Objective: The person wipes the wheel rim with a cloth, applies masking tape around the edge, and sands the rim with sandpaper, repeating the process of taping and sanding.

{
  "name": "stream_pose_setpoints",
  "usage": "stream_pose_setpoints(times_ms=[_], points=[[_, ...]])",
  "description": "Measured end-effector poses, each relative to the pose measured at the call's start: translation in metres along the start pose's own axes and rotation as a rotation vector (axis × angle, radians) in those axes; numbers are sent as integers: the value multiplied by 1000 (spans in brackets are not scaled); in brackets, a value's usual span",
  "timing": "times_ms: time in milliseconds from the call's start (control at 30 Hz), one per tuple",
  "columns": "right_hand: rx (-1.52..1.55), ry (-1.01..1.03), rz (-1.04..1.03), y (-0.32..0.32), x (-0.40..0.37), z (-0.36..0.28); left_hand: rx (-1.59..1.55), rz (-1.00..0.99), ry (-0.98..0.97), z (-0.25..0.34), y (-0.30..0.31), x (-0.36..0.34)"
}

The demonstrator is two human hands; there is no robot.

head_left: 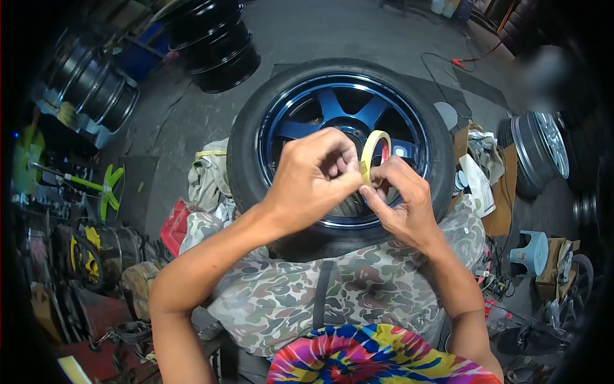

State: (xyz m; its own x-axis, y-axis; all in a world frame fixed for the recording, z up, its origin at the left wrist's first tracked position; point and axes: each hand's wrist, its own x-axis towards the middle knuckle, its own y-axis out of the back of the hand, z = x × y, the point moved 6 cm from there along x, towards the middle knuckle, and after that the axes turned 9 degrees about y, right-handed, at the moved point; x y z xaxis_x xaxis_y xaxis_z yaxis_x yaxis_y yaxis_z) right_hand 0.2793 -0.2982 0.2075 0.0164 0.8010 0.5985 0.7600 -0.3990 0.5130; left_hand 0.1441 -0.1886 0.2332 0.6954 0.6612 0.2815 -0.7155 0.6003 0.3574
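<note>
A narrow roll of yellow masking tape (366,151) stands on edge between my hands, above the wheel. My right hand (403,198) grips its lower side between thumb and fingers. Thumb and forefinger of my left hand (316,176) pinch the tape at the roll's left side, where a short piece seems to come off; the other fingers are curled in. Below both hands lies a blue spoked wheel rim (330,105) with a black tire (246,137) around it. My hands hide part of the hub and lower spokes.
Black rims (214,48) are stacked at the back left. Cloths (211,173) lie left of the tire, and a cardboard box (502,205) with papers stands to the right. Farther right are a silver wheel (543,150) and a light blue stool (531,253). A cable (441,80) crosses the floor.
</note>
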Motion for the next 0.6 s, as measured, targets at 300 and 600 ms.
stream_pose_setpoints(times_ms=[300, 600], points=[[29, -32, -40, -5, 0, 3, -16, -263, 199, -14, 14, 4], [-42, 104, -2, -21, 96, -4, 11, -42, -38, -5, 103, 77]])
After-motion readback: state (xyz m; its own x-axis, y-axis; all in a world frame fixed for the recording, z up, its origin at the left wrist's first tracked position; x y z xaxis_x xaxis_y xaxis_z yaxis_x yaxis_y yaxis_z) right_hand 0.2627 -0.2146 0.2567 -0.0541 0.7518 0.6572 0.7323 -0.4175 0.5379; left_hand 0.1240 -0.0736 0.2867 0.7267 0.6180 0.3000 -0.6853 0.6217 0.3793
